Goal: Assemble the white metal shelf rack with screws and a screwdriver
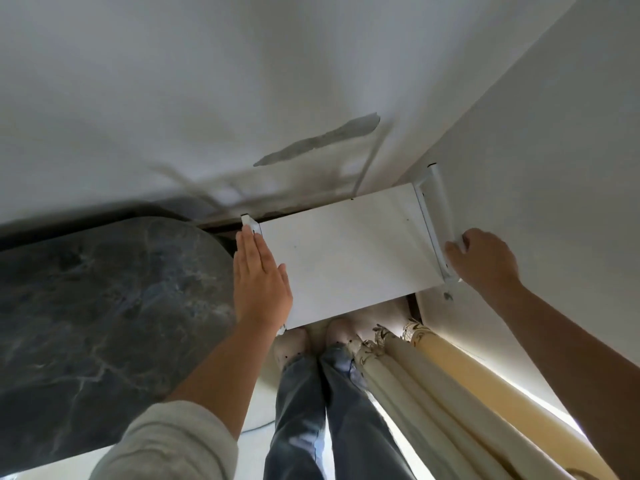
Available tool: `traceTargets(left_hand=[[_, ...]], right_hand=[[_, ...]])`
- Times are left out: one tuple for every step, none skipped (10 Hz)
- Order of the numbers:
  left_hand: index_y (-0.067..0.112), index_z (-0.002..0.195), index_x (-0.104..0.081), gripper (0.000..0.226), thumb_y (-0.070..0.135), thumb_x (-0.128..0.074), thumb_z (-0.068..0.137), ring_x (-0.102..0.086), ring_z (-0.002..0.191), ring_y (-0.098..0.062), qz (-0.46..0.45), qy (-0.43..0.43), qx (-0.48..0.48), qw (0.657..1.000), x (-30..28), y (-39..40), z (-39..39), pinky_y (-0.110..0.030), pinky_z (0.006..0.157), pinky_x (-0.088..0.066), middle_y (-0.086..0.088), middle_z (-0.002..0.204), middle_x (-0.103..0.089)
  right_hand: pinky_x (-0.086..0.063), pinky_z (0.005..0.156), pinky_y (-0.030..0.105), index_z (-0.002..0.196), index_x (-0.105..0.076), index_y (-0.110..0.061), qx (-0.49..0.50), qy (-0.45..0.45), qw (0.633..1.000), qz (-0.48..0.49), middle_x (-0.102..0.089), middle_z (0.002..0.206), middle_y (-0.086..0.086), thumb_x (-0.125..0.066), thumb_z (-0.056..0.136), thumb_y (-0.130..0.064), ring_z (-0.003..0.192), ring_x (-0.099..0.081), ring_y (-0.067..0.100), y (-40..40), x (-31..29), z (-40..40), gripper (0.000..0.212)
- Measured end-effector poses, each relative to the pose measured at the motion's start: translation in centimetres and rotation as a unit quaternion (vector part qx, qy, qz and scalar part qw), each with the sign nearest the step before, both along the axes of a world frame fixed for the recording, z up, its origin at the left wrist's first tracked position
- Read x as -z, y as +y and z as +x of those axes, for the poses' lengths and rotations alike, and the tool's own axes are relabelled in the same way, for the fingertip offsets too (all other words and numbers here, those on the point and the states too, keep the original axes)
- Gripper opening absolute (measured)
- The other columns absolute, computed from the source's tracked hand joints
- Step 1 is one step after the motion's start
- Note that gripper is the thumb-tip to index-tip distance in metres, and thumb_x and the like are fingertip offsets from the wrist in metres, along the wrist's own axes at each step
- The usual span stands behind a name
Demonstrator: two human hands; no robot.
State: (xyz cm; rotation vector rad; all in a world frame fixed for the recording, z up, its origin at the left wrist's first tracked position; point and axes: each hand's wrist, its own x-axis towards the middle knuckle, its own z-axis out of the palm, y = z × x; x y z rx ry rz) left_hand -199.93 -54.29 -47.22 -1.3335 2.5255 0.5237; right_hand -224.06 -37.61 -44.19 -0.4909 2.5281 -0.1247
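Two bare hands at one white sheet-metal shelf rack (346, 258), standing in the wall corner beyond the feet. Left hand (259, 278) flat, fingers straight and together, pressing its left edge; right hand (485, 258) curled round the right side rail (434, 220). Probably light, stiff, smooth-painted and slippery; best held by both rails. Beside, one dark marble-patterned round tabletop (104, 306).
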Motion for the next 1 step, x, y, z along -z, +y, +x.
traceTargets(left_hand=[[-0.006,0.143,0.010,0.063,0.028,-0.022,0.101,0.013,0.142,-0.030,0.009,-0.023,0.012,1.000,-0.45,0.37,-1.00,-0.031,0.112,0.011,-0.021,0.153,0.015]], right_hand=[[-0.039,0.077,0.026,0.112,-0.057,0.000,0.039,0.038,0.993,-0.104,-0.060,0.106,0.016,-0.049,0.093,-0.024,0.095,-0.058,0.028,-0.46,-1.97,-0.83,0.031]])
